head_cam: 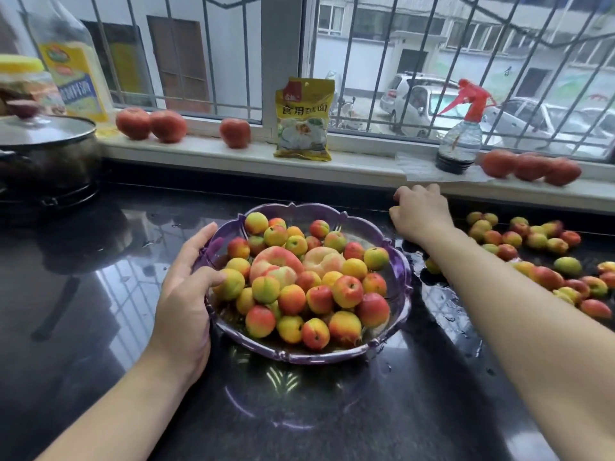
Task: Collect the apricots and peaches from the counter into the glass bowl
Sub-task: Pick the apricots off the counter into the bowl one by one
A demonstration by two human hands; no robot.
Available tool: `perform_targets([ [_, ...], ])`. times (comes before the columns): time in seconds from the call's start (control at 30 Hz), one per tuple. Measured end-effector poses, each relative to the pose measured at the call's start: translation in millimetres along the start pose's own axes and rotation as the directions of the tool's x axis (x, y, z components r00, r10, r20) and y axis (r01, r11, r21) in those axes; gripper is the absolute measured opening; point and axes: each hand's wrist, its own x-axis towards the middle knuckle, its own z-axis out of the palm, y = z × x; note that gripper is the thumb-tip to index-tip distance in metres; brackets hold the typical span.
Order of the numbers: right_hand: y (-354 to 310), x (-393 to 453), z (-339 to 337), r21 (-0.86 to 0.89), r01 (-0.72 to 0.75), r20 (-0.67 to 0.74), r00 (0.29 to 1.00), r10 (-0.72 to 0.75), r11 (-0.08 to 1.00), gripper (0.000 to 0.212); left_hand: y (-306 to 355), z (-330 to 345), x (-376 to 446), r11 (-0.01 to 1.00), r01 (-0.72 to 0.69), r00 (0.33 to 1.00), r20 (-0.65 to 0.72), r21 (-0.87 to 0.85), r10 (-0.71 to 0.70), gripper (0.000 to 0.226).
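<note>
The glass bowl (397,277), purple-tinted with a scalloped rim, is sitting on the wet black counter (100,327), already heaped with apricots and two larger peaches (278,262).

The left hand (186,294) is gripping the bowl's near-left rim, fingers curling over the edge and touching one apricot inside. The right hand (421,212) is reaching to the counter's far edge, just below the windowsill (233,158). Its fingers are curling downward. Whether it is holding a fruit cannot be told, since the palm side is hidden.

The loose apricots (535,257) are lying scattered to the right of the right forearm, some touching one another.

**Handling judgement**
- The fruit appears small, light and round, and likely to roll.
- The skins look soft and liable to bruise, so each should be cupped from above, not squeezed.
- Water beads on the counter suggest slippery footing for fruit and bowl alike.
- The loaded bowl is probably heavy and breakable, so steadying it at the rim seems sound.

**Clearance**
- Open counter is lying between the bowl and the loose fruit, giving a short, unobstructed path.
- The heap is nearing the rim, so added fruit may roll off.
- A spray bottle (461,141) and tomatoes (530,168) are standing on the sill beyond the right hand.
</note>
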Motion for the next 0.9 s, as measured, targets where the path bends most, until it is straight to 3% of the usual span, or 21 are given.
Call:
perform_targets([
  [0.07, -2, 12, 10, -0.182, 0.094, 0.017, 0.996, -0.092, 0.979, 0.040, -1, -1, 1, 1.000, -0.005, 1.000, -0.001, -0.006, 0.005, 0.060],
  [0.13, 0, 20, 19, -0.279, 0.103, 0.074, 0.994, -0.086, 0.955, 0.037, -2, -1, 2, 1.000, -0.005, 1.000, -0.002, -0.011, 0.005, 0.059],
  [0.3, 1, 22, 23, -0.273, 0.114, 0.031, 0.993, -0.110, 0.955, 0.027, -1, -1, 1, 1.000, -0.007, 1.000, -0.002, 0.008, 0.007, 0.054],
  [0.37, -4, 17, 14, -0.071, 0.079, -0.012, 0.997, -0.080, 0.994, 0.029, -1, -1, 0, 1.000, 0.002, 1.000, -0.001, 0.008, -0.002, 0.057],
  [0.4, -7, 13, 4, 0.125, 0.032, -0.027, 0.999, -0.029, 0.992, 0.029, 0, 0, 0, 1.000, 0.006, 1.000, -0.001, 0.005, -0.006, 0.059],
  [0.43, -10, 8, -10, 0.343, -0.018, -0.018, 1.000, 0.026, 0.939, 0.028, 1, 0, -1, 1.000, 0.007, 1.000, -0.004, 0.003, -0.007, 0.060],
  [0.5, -16, -12, -43, 0.675, -0.062, 0.042, 0.998, 0.046, 0.735, 0.024, 2, 1, -2, 1.000, 0.010, 1.000, -0.011, 0.013, -0.010, 0.061],
  [0.57, -21, -43, -77, 0.814, -0.018, 0.058, 0.997, -0.050, 0.581, 0.024, 4, 3, -2, 1.000, 0.018, 1.000, -0.017, 0.020, -0.018, 0.057],
  [0.6, -24, -59, -91, 0.830, 0.022, 0.057, 0.991, -0.124, 0.557, 0.025, 5, 4, -3, 1.000, 0.019, 1.000, -0.019, 0.025, -0.019, 0.057],
  [0.7, -35, -91, -106, 0.732, 0.114, 0.107, 0.954, -0.280, 0.671, 0.027, 7, 5, -6, 0.999, 0.022, 1.000, -0.022, 0.044, -0.021, 0.058],
  [0.8, -48, -95, -92, 0.557, 0.150, 0.100, 0.964, -0.245, 0.817, 0.030, 8, 4, -6, 0.998, 0.032, 0.999, -0.020, 0.044, -0.031, 0.062],
  [0.9, -58, -94, -79, 0.432, 0.213, 0.035, 0.967, -0.252, 0.876, 0.036, 9, 3, -7, 0.999, 0.041, 0.999, -0.024, 0.032, -0.040, 0.069],
])
